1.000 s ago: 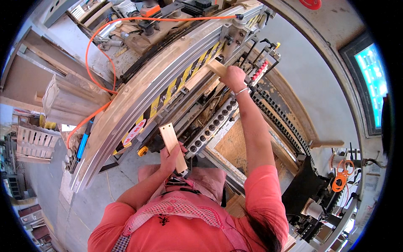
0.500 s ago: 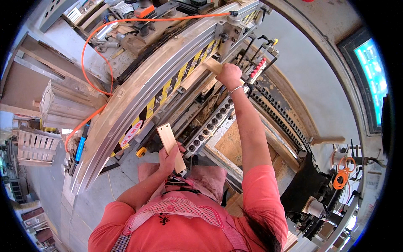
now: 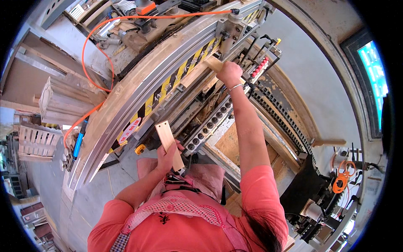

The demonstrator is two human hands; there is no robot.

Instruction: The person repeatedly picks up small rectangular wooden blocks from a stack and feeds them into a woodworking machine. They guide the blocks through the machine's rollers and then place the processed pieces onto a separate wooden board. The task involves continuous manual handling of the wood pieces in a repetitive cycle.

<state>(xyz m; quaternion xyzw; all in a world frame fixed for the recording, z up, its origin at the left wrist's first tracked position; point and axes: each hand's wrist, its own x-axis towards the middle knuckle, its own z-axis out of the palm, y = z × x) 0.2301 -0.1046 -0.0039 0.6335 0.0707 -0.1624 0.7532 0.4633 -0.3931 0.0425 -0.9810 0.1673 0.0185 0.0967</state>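
My left hand (image 3: 166, 158) is closed around a short pale wooden board (image 3: 165, 133), held in front of my apron. Two small dark holes show near the board's upper end. My right arm reaches far forward over a woodworking machine, and its hand (image 3: 230, 74) is closed on another pale wooden piece (image 3: 213, 64). That piece lies against the machine's long beam (image 3: 134, 80), below a metal clamp cylinder (image 3: 230, 35). The fingertips of my right hand are hidden behind the fist.
A yellow-and-black striped strip (image 3: 170, 86) runs along the beam. A rail with several round black fittings (image 3: 210, 125) crosses between my arms. An orange hose (image 3: 147, 18) loops over the beam at left. At right are a lit screen (image 3: 371, 77) and an orange coil (image 3: 340, 183).
The view has shifted slightly. Both hands keep their holds on the wooden pieces, with hardly any movement.
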